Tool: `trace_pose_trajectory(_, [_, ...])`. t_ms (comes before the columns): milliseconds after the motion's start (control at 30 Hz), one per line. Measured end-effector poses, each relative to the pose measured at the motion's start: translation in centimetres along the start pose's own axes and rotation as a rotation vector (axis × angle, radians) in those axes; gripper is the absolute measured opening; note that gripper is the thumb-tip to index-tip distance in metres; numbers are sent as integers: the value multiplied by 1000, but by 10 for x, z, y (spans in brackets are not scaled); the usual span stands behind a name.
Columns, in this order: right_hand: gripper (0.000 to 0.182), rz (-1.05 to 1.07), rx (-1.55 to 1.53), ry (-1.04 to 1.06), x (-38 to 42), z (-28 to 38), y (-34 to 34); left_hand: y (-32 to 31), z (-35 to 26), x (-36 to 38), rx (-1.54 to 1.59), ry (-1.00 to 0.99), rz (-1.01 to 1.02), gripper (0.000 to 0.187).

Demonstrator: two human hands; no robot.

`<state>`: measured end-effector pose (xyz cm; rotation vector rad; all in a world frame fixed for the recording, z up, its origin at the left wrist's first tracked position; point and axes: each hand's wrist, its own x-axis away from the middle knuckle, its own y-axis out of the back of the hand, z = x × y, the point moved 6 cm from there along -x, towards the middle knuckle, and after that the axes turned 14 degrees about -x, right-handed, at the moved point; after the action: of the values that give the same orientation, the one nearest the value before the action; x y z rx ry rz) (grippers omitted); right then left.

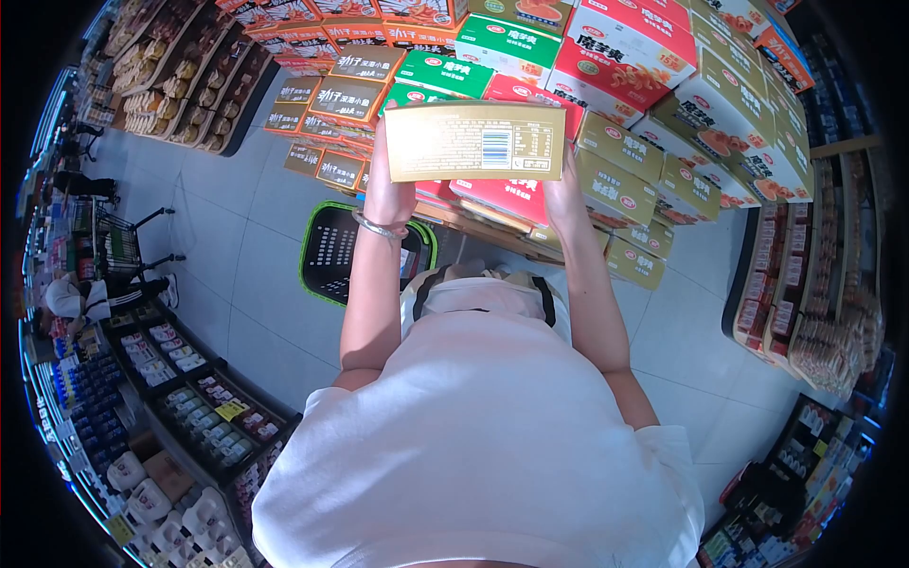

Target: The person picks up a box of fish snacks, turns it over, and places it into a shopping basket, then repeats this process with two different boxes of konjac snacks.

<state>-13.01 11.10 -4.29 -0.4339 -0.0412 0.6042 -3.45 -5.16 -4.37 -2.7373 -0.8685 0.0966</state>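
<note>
Both my arms reach forward, holding up a gold-beige snack box (445, 144) between them. The side facing me carries small print, a barcode and a table of text. My left hand (386, 185) grips the box's left end, with a bracelet on that wrist. At the right end, my right hand (565, 194) holds the box; most fingers of both hands are hidden behind it. Beyond the box rises a stack of snack cartons: red boxes (620, 52), green boxes (443, 74), gold boxes (620, 150) and orange-brown boxes (350, 99).
A black shopping basket (327, 251) with a green rim stands on the floor left of my body. Shelves (237, 85) of packaged goods line the upper left; another shelf (805, 275) stands at right. At far left are a person (95, 295) and a shopping cart (115, 237).
</note>
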Motion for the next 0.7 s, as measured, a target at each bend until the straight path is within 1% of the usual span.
trace_pose_trajectory(100, [60,32,53,20,-1,3,-1,0,-1,0,-7,-4,-7,43])
trace_pose_trajectory(233, [60,6,80,30,0,-2,2,0,-2,1,-16,0,-5,42])
trace_pose_trajectory(500, [57,2,36,-26,1,-1,-2,4,2,0,0,29,-4,44])
trace_pose_trajectory(600, [58,19,47,10,0,-5,0,4,3,0,4,36,4,45])
trace_pose_trajectory(700, [59,8,-3,-22,1,-6,-1,4,0,2,-13,32,-10,45])
